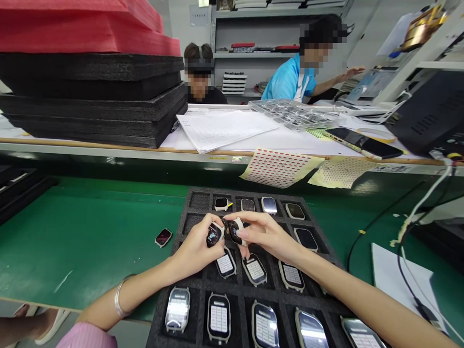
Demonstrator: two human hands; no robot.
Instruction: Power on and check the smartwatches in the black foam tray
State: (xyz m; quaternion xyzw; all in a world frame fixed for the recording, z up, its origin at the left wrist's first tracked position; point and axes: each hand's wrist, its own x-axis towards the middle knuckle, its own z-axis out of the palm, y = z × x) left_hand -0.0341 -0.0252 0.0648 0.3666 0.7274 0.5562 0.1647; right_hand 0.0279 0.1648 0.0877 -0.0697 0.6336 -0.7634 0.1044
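My left hand [203, 244] grips a smartwatch body [214, 234] without a strap, its dark screen lit with a small picture. In my right hand [263, 232] is a second watch body [235, 231], pinched by the thumb and fingers and turned partly on edge. The two watches are side by side, close together, above a black foam tray [195, 290]. Strapless watches lie in the tray's compartments; several in the nearer rows, such as this watch [219, 318], show a white grid on the screen. Farther back, the screens are dark or reflective.
A lone watch [163, 238] lies on the green mat [108, 232] left of the tray. Stacked black foam trays [90, 106] stand on the shelf with papers [224, 128], sticker sheets [281, 168] and a phone [364, 143]. Cables [402, 232] hang at right. Two people sit beyond.
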